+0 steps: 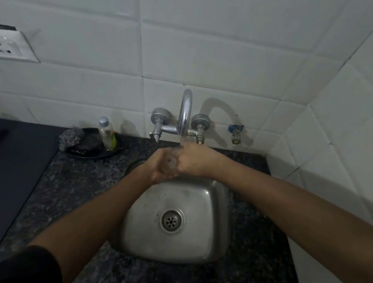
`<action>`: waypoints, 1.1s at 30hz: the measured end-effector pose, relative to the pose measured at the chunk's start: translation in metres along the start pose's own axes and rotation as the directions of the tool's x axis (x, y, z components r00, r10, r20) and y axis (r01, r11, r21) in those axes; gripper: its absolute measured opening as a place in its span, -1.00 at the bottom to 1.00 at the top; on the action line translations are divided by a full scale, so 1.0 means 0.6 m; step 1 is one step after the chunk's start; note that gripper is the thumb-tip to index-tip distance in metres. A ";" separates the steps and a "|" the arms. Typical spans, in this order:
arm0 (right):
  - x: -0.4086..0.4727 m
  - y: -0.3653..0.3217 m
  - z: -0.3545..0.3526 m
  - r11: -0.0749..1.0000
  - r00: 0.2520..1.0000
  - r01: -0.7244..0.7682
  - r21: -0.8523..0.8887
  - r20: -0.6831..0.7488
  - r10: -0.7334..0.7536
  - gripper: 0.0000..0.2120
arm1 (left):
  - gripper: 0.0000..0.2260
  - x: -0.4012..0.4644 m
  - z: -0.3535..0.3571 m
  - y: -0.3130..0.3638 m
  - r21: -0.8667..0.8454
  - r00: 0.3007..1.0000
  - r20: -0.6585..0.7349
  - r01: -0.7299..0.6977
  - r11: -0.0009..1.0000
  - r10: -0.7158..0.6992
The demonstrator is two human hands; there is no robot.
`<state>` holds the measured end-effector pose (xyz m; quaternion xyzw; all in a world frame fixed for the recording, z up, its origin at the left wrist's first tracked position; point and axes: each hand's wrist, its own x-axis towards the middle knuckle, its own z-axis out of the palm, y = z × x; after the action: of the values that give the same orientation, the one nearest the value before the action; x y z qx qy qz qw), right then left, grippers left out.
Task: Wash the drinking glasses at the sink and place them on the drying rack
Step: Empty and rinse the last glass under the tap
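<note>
Glass [171,162] mostly hidden by hands.

Head-worn wide-angle view | looks forward and down, close above the steel sink [173,242] | tiled wall [217,49] straight ahead | only one view

— What sort of place is this?

— A small home kitchen, by the look of it. A steel sink [176,221] sits in a dark speckled stone counter [256,271] at the frame's centre, under a wall-mounted tap [184,114] on white tiles [193,53].

— Anything else?

— A dish [98,150] left of the tap holds a small bottle [107,134] and what may be a scrubber [71,138]; a socket [7,44] sits upper left.
</note>
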<state>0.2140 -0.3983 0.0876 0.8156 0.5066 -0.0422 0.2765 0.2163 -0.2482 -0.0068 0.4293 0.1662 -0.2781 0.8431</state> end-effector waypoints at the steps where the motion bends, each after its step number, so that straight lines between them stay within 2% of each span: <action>1: 0.001 -0.002 0.000 0.998 0.999 -0.042 -0.047 -0.016 0.042 -0.94 | -0.71 0.002 0.001 0.006 -0.022 1.000 -0.006 -0.008 1.000 0.008; 2: -0.001 -0.009 -0.006 0.995 0.994 -0.099 0.020 -0.036 0.099 -0.94 | -0.75 0.000 0.008 0.010 -0.053 0.999 -0.024 -0.041 0.998 0.040; 4: -0.005 -0.024 -0.029 0.951 0.971 -0.231 0.204 -0.005 0.237 -0.77 | -0.76 -0.012 0.024 0.009 -0.145 0.992 -0.032 -0.124 0.982 0.120; 6: -0.004 -0.032 -0.039 0.927 0.952 -0.301 0.226 0.004 0.308 -0.66 | -0.71 -0.014 0.025 -0.010 -0.233 0.992 -0.005 -0.125 0.964 0.127; 8: -0.001 -0.024 -0.038 0.959 0.979 -0.200 0.203 0.000 0.204 -0.75 | -0.68 -0.006 0.011 -0.016 -0.211 0.995 -0.032 -0.100 0.972 0.095; 11: 0.011 -0.004 -0.003 0.999 0.998 -0.037 0.004 0.055 0.037 -0.95 | -0.69 -0.003 0.000 0.000 -0.064 0.992 -0.120 0.025 0.998 -0.032; 12: 0.013 0.000 0.013 0.997 0.997 -0.072 0.008 0.024 0.072 -0.94 | -0.72 -0.009 0.008 0.007 -0.064 0.993 -0.114 0.026 0.998 -0.034; 14: 0.008 -0.004 0.001 0.981 0.986 -0.144 0.130 -0.067 0.154 -0.89 | -0.65 -0.008 0.022 0.019 -0.112 0.994 -0.099 -0.053 0.992 0.042; 16: -0.001 -0.017 -0.025 0.930 0.964 -0.247 0.270 -0.028 0.265 -0.71 | -0.56 -0.013 0.032 0.017 -0.158 0.993 -0.081 -0.102 0.982 0.090; 17: -0.003 -0.020 -0.030 0.923 0.956 -0.269 0.276 -0.037 0.289 -0.64 | -0.56 -0.011 0.035 0.009 -0.201 0.995 -0.061 -0.096 0.975 0.085; 19: -0.008 -0.014 -0.028 0.960 0.980 -0.184 0.213 -0.037 0.197 -0.66 | -0.62 -0.008 0.030 0.000 -0.210 0.999 -0.047 -0.025 0.977 0.016; 20: -0.010 -0.012 -0.035 0.977 0.990 -0.137 0.163 0.012 0.137 -0.75 | -0.63 -0.006 0.027 0.000 -0.159 0.997 -0.067 0.012 0.987 -0.023; 22: 0.000 -0.004 -0.005 0.999 0.999 -0.037 0.025 -0.039 0.038 -0.93 | -0.68 0.013 0.010 0.003 -0.021 0.991 -0.129 0.033 0.999 -0.036; 23: 0.004 -0.001 0.012 0.999 0.998 -0.043 0.012 -0.050 0.043 -0.91 | -0.75 0.027 -0.001 0.006 0.030 0.993 -0.119 0.028 0.999 -0.024; 24: 0.005 -0.005 0.013 0.994 0.992 -0.096 0.044 -0.072 0.099 -0.89 | -0.82 0.026 0.000 0.013 0.051 0.994 -0.107 0.014 0.999 -0.008; 25: 0.002 -0.012 0.011 0.977 0.983 -0.156 0.146 -0.074 0.168 -0.89 | -0.84 0.016 0.009 0.016 0.046 0.995 -0.102 -0.001 0.999 0.006; 27: -0.007 -0.028 -0.018 0.896 0.950 -0.275 0.348 -0.048 0.310 -0.77 | -0.77 0.001 0.024 0.015 -0.061 0.997 -0.071 -0.033 0.998 0.029; 28: -0.008 -0.029 -0.027 0.870 0.933 -0.311 0.382 -0.051 0.356 -0.74 | -0.75 -0.002 0.025 0.008 -0.114 0.998 -0.039 -0.052 0.992 0.048; 30: -0.008 -0.018 -0.023 0.909 0.958 -0.247 0.336 -0.058 0.282 -0.78 | -0.74 -0.003 0.028 -0.008 -0.121 0.997 -0.051 -0.059 0.991 0.053; 33: 0.000 -0.012 -0.009 0.984 0.994 -0.109 0.137 -0.016 0.113 -0.95 | -0.67 0.007 0.016 0.006 0.013 0.979 -0.200 0.029 0.999 -0.026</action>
<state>0.2069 -0.3934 0.0894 0.8599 0.4595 -0.0515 0.2161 0.2222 -0.2555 -0.0009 0.4594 0.2538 -0.2463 0.8148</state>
